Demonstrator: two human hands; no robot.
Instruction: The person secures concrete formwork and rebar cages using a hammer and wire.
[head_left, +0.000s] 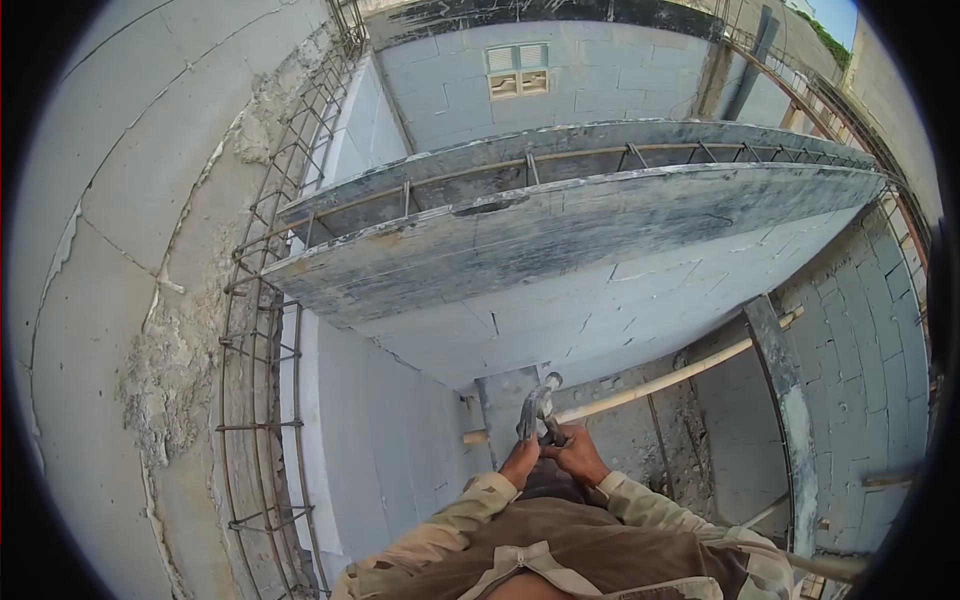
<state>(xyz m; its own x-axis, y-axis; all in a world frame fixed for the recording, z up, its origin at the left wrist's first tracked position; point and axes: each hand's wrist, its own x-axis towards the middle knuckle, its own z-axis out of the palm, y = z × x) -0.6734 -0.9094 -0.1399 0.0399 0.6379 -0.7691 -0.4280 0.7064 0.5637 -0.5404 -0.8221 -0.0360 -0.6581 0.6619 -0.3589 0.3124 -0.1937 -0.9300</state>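
Note:
A hammer [548, 385] with a metal head is held close in front of my body, at the lower centre of the view. My left hand [521, 461] is closed at its left side, against a dark, metallic-looking piece whose shape I cannot make out. On the right, my right hand [580, 453] is closed around the dark lower part of the hammer. Both hands nearly touch each other. Beyond them a long grey formwork board [580, 225] runs along the top of a block wall [600, 300].
Rebar cages [262, 427] stand along the left wall. More rebar [530, 170] lies between the formwork boards. A wooden pole [655, 384] crosses low at the right, near an upright-looking plank [790, 410]. A small window [518, 70] is in the far wall.

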